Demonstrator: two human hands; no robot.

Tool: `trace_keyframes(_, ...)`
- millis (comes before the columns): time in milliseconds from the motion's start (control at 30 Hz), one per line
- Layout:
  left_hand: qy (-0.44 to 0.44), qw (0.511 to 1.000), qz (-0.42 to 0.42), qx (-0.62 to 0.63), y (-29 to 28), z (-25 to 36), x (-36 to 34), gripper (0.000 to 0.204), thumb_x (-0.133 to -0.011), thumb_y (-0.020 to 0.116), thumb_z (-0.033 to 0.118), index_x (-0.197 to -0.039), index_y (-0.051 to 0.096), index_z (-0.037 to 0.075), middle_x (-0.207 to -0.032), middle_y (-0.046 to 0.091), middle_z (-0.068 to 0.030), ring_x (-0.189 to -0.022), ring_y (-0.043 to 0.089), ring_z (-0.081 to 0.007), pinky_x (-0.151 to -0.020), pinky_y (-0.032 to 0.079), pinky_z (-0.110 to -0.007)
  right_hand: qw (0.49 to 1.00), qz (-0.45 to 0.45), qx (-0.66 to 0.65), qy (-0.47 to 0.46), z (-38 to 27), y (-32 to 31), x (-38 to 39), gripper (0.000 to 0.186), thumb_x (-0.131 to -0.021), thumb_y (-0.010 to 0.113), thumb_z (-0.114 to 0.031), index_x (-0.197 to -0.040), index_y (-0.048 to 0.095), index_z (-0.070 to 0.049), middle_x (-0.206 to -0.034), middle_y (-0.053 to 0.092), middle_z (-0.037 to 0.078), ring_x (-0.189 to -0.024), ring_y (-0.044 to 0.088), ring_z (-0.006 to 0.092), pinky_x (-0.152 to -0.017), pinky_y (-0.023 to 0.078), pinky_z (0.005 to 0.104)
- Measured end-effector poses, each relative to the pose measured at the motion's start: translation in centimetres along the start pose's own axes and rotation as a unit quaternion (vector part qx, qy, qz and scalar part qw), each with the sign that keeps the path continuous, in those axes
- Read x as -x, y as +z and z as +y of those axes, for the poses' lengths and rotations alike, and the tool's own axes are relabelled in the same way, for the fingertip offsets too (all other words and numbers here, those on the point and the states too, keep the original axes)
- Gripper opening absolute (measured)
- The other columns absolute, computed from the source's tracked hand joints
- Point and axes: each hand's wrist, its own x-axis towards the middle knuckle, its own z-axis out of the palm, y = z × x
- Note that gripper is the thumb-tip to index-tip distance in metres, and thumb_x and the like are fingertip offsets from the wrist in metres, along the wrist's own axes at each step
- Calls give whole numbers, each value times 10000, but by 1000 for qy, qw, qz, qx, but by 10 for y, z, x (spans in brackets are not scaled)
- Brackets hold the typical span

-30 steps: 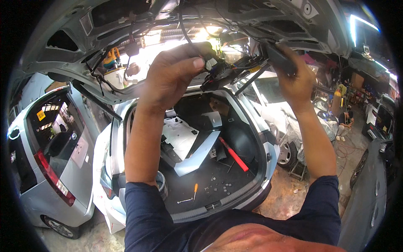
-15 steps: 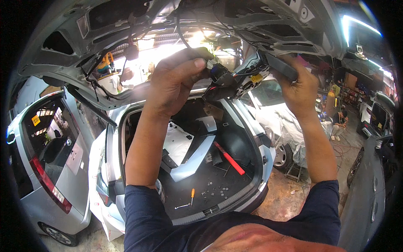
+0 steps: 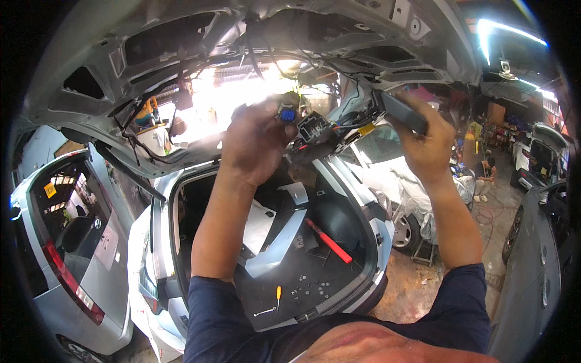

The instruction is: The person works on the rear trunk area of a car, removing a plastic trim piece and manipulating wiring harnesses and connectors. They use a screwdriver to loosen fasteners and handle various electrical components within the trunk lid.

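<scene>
Raised under the lifted tailgate [image 3: 315, 36], my left hand [image 3: 254, 145] is closed on a wiring connector with a blue face [image 3: 288, 114]. Just to the right of it is a squarish black connector housing [image 3: 314, 127], its open side showing; a small gap parts the two. Coloured wires [image 3: 348, 126] and a yellow plug [image 3: 367, 129] lie between that housing and my right hand. My right hand [image 3: 431, 136] grips a dark, flat, box-shaped part [image 3: 404, 113], thumb underneath it. The fingers behind the part are mostly hidden.
Below is a white car's open boot [image 3: 339, 284] with a red bar [image 3: 328, 241], a yellow-handled screwdriver [image 3: 278, 294], a spanner [image 3: 264, 312], a pale trim strip [image 3: 278, 245] and small fasteners. A silver car [image 3: 103, 266] stands left, a grey car [image 3: 535, 254] right. Cables hang from the tailgate.
The connector in my left hand has come away from the black housing and moved left, its blue face now showing. My right hand keeps its grip on the dark part, shifted slightly.
</scene>
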Motion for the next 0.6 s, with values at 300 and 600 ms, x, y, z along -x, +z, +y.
trace_keyframes(300,-13,992,-21,124,4,-9,-2,248,-932,640,119,-1131,665,-26,-1076,702,-148,-910,676,-231,-759,567,-298,999,25,-19,9,1,-2,11,408,-837,816,-46,-1227,702,-19,-1119,762,161,-998,751,241,-870,561,331)
trace_keyframes(600,9,994,6,108,4,-15,5,237,-936,679,126,-1159,656,46,-1077,724,-106,-939,688,-201,-770,589,-309,993,109,-44,-30,16,20,28,482,-772,819,6,-1236,698,-33,-1090,751,189,-980,754,320,-855,577,364)
